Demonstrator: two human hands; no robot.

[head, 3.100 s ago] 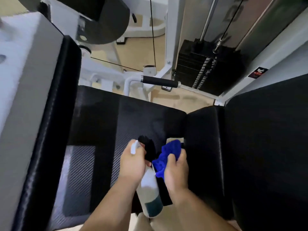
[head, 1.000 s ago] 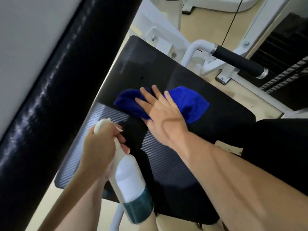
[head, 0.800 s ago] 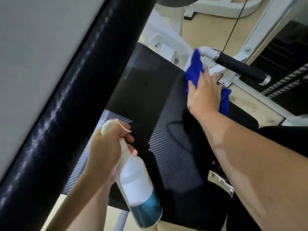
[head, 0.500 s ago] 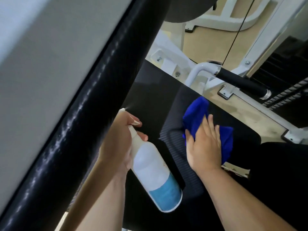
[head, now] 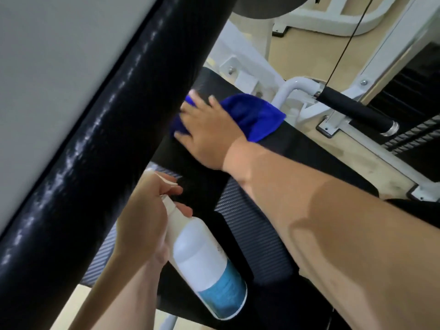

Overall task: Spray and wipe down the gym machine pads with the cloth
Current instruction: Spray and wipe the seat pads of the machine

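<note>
Pressing flat: right hand [head: 209, 132], fingers spread on blue cloth [head: 254, 117], now at seat pad [head: 250, 225] far-left edge; left hand [head: 140, 222] wrapped around spray bottle [head: 204, 256], nozzle pointing away.

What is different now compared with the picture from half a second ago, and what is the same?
The right hand has swept the cloth from the right part of the seat pad up and to the left, to its far corner beside the back pad. It is still pressed flat on the cloth. The left hand keeps its grip on the spray bottle, held low over the near part of the seat pad. Nothing was let go.
</note>
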